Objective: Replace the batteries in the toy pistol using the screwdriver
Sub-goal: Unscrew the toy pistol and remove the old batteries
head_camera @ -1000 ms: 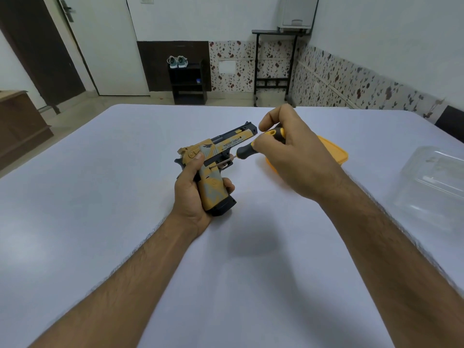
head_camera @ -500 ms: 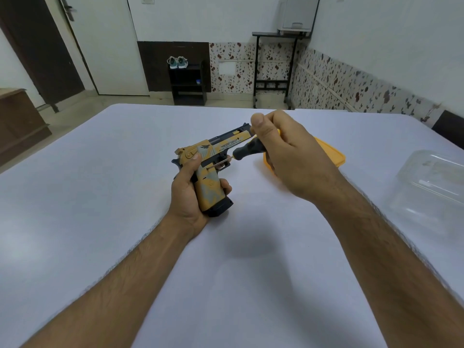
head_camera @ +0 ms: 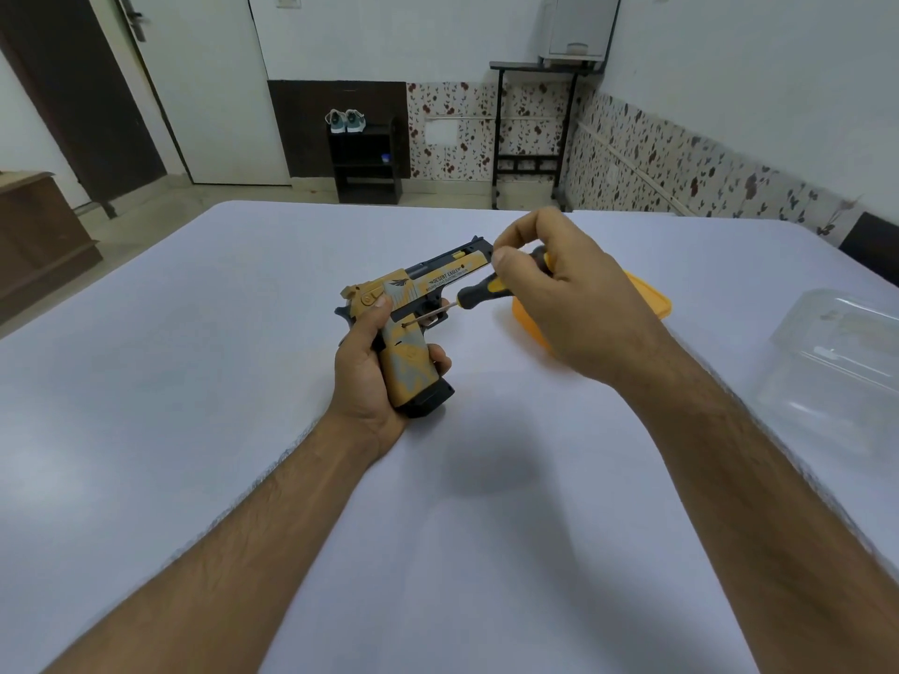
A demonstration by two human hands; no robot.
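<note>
I see the toy pistol (head_camera: 418, 323) mid-desk (head_camera: 194, 381), held above the surface. Screwdriver (head_camera: 481, 291) to its right, tip touching the pistol's side. Tray (head_camera: 652, 304) behind the right hand (head_camera: 569, 304); clear lid (head_camera: 836, 362) at far right edge.

1 pistol (head_camera: 428, 308), 1 screwdriver (head_camera: 479, 294), 2 hands

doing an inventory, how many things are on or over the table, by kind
toy pistol: 1
screwdriver: 1
orange lid: 1
clear plastic container: 1
total: 4
</note>
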